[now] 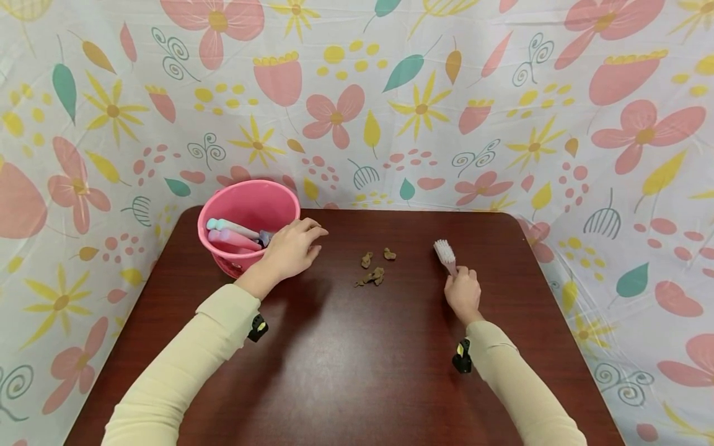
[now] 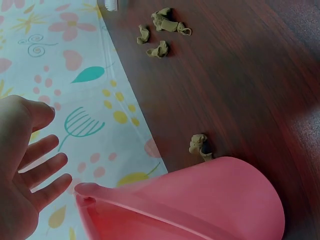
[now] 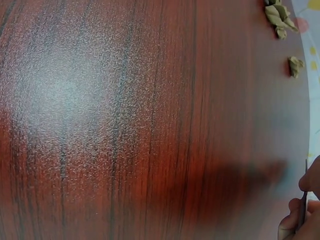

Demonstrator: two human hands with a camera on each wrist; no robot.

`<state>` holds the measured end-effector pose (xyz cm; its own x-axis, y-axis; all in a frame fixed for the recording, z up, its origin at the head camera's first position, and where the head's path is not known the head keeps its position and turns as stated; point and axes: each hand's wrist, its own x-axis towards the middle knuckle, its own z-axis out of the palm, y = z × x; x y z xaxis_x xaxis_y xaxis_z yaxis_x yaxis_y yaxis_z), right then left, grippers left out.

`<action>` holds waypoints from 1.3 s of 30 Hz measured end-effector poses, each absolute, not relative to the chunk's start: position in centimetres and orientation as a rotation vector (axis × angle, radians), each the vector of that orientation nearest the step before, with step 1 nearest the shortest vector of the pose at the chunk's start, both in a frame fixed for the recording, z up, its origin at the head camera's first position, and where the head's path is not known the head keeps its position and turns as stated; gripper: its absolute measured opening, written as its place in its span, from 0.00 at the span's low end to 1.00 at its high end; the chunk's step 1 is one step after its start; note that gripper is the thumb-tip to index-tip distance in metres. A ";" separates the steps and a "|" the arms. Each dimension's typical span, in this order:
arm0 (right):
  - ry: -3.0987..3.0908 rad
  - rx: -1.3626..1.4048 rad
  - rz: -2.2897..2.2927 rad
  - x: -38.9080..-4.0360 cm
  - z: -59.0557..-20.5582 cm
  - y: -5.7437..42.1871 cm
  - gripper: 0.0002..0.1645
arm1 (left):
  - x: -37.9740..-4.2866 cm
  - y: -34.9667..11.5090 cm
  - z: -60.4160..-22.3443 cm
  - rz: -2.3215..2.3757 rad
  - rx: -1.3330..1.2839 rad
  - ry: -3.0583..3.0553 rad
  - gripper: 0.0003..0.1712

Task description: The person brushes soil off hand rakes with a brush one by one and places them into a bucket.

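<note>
My left hand point(image 1: 292, 249) hovers at the right rim of a pink bucket point(image 1: 256, 204), its fingers spread and holding nothing. Inside the bucket lie long pastel-handled items, one pale blue point(image 1: 237, 228) and one pink point(image 1: 237, 240); their far ends are hidden by the hand. On the right, my right hand point(image 1: 464, 292) grips the handle of a white-bristled brush point(image 1: 444, 251), bristles facing up. Several crumpled brown-green clumps point(image 1: 378, 275) lie on the table between the hands. Another such clump point(image 2: 198, 145) shows beside the bucket in the left wrist view.
The dark wooden table point(image 1: 357, 371) has rounded far corners. A flower-printed curtain point(image 1: 424, 155) hangs right behind its back edge and along both sides. The bucket stands near the back left corner.
</note>
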<state>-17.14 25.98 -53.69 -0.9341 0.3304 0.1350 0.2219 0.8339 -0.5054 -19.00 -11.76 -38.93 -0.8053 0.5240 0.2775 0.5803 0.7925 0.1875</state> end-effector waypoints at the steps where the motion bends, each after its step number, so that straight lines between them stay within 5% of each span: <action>1: -2.801 -0.434 0.732 -17.1 -53.7 26.0 0.22 | -19.0 -11.7 -39.0 -0.391 -0.866 -2.768 0.18; 39: -3.065 -0.523 0.582 -16.4 -53.9 26.9 0.25 | -19.3 -11.1 -39.5 -0.365 -0.862 -2.748 0.16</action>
